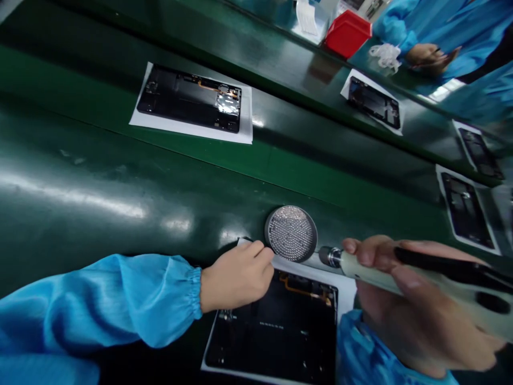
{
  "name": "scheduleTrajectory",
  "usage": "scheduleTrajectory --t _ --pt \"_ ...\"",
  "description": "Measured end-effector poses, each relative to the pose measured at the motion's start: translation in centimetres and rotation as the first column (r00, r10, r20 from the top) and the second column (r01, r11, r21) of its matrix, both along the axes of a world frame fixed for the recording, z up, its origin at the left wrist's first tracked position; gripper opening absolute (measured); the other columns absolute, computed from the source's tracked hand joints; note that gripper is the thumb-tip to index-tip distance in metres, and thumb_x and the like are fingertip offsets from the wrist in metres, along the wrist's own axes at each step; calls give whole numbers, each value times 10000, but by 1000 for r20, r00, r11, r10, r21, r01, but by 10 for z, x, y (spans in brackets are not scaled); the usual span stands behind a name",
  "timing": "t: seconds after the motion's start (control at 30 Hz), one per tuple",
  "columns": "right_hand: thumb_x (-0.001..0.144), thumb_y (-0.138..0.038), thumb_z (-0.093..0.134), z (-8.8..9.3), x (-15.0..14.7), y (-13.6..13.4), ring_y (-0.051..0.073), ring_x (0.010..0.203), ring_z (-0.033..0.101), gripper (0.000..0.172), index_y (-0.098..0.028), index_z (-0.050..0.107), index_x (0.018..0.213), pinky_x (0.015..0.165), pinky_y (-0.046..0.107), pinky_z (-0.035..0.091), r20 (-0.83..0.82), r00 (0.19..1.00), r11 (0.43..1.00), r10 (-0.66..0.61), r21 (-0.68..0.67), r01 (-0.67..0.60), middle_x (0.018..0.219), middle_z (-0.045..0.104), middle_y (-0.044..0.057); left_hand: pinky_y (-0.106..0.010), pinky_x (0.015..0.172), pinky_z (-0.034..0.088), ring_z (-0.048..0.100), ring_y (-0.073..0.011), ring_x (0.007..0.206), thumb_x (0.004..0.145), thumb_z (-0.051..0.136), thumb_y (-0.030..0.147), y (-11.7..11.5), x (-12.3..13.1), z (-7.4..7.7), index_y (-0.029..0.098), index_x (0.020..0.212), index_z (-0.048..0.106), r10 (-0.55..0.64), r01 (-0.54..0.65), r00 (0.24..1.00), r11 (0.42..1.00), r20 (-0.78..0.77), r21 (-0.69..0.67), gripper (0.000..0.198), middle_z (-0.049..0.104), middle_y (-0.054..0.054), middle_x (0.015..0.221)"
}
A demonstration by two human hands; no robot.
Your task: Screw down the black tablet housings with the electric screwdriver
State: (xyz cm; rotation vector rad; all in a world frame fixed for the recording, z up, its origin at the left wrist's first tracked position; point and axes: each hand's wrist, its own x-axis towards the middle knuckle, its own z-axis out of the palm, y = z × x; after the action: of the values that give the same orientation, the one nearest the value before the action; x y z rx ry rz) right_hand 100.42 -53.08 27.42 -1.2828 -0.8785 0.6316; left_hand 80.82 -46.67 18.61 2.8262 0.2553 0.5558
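My right hand (412, 289) is wrapped round a pale electric screwdriver (377, 270) with a black lever along its side. The screwdriver's metal nose points left, toward a round metal dish (291, 233) with a perforated, grid-like surface. My left hand (240, 274) rests over the upper left corner of an open black tablet (276, 331), its fingers curled together. Whatever those fingers pinch, if anything, is hidden. The tablet lies on a white sheet (348, 289), its inside up, with an orange flex cable (300, 290) near its top edge. The dish sits just beyond that edge.
Another open tablet (192, 99) lies on white paper on the green belt (288, 166) beyond. More such devices (374, 101) lie farther right. Across the line are a red bin (348, 33), a crumpled white item (385, 56) and a co-worker's hands (433, 58).
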Motion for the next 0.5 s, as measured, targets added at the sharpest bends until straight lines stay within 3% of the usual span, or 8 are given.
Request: scheduleTrajectory --t 0.13,0.3,0.5 --pt "791 -128 744 -4 -12 -25 173 739 609 225 -234 741 990 786 399 582 43 998 999 39 6 -40 748 645 26 -342 617 403 484 -227 758 922 487 56 8 3 3 114 802 585 10 -10 1000 999 -15 30 165 533 -87 816" --pt "843 -94 681 -18 -21 -33 165 742 626 253 -243 728 1042 766 386 582 86 993 996 84 23 -86 795 662 21 -335 628 398 506 -222 772 955 499 84 5 13 -1 111 804 597 -34 33 999 998 29 51 182 546 -77 815" --pt "825 -149 734 -28 -24 -34 186 762 665 195 -218 710 1005 760 400 575 46 999 1000 6 -17 -5 873 674 39 -312 626 377 533 -209 791 974 548 127 -1 24 -11 105 809 609 -31 30 998 999 47 34 178 580 -67 821"
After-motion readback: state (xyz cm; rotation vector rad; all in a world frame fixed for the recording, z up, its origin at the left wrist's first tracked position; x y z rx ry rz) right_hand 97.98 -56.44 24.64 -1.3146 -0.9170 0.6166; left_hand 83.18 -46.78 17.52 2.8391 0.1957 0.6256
